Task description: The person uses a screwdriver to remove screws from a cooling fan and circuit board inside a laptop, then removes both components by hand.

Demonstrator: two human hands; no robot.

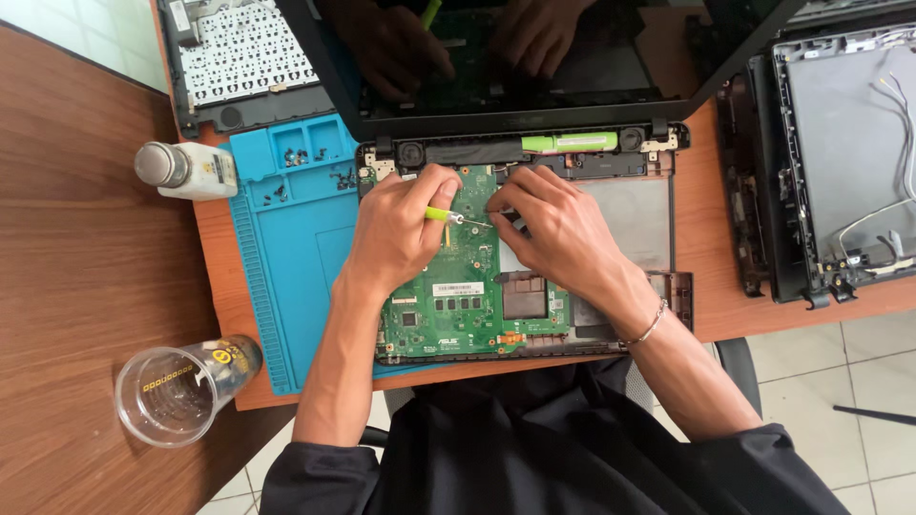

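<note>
Black sleeves [572, 458] fill the bottom of the frame; mid-frame, left hand [401, 229] pinches a green-handled screwdriver [448, 216] over the green circuit board [458, 296], right hand [563, 229] fingertips pressing beside its tip.

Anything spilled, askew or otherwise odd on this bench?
One thing: the clear plastic cup lies tipped on its side at the table's near-left edge, mouth facing outward. No spill shows. The white bottle also lies on its side.

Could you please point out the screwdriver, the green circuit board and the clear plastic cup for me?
screwdriver [441, 215]: head view, on its yellow-green handle in the left hand.
green circuit board [458, 315]: head view, on its bare lower middle.
clear plastic cup [143, 420]: head view, on its rim, lower left.
</note>
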